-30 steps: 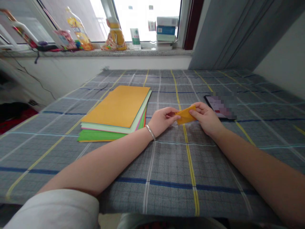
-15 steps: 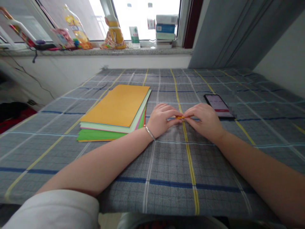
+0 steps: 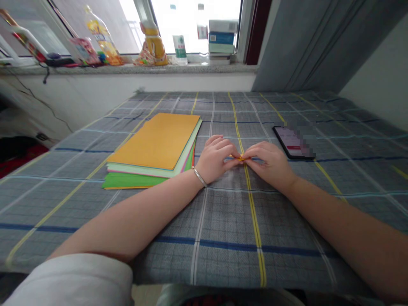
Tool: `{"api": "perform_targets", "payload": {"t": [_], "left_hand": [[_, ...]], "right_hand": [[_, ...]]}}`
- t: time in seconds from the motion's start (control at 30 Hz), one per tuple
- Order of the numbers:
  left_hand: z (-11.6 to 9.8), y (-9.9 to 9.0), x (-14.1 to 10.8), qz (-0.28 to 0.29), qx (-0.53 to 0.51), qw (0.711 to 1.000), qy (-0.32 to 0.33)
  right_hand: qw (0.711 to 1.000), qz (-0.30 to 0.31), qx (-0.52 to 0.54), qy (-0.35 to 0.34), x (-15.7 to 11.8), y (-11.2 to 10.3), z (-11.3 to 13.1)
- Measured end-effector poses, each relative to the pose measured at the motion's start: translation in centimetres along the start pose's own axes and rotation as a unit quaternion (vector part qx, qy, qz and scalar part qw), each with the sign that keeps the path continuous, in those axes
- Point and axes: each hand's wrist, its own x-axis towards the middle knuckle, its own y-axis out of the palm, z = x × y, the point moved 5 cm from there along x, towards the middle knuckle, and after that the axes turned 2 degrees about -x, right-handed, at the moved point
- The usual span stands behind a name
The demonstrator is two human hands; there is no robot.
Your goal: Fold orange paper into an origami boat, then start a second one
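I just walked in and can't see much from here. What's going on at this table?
A person is pinching a small folded piece of orange paper between the fingers of their left hand and right hand, over a grey checked cloth. A stack of coloured paper, orange on top, lies to the left of the hands. A phone lies to their right.

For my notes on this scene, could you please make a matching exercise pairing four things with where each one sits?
1. Metal bangle
2. Smartphone
3. Folded orange paper
4. Coloured paper stack

A. Pinched between left hand and right hand
B. Around left wrist
C. On tablecloth, beyond right hand
D. Beside left hand

1-B, 2-C, 3-A, 4-D
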Motion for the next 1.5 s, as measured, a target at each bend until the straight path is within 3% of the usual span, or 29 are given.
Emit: {"api": "perform_targets", "payload": {"t": [0.13, 0.3, 0.53, 0.83, 1.03, 1.5], "left_hand": [[0.2, 0.7, -0.1, 0.055, -0.005, 0.998, -0.009], [1.0, 1.8, -0.7, 0.146, -0.013, 0.988, -0.046], [1.1, 1.8, -1.2, 0.221, -0.149, 0.963, -0.037], [0.9, 1.3, -0.5, 0.189, -0.173, 0.965, -0.053], [0.6, 0.6, -0.2, 0.119, -0.191, 0.973, -0.041], [0.4, 1.0, -0.3, 0.085, -0.143, 0.984, -0.064]], "right_hand": [[0.999, 0.021, 0.033, -0.009, -0.1, 0.1, 0.0], [0.989, 0.133, 0.06, 0.001, -0.5, 0.9, -0.6], [0.99, 0.133, 0.043, 0.01, -0.7, 0.7, -1.6], [0.993, 0.106, -0.059, 0.007, -0.4, 0.7, -0.8], [0.993, 0.062, -0.093, 0.046, -0.2, 0.2, -0.2], [0.997, -0.027, 0.046, 0.056, 0.5, -0.3, 0.8]]}}
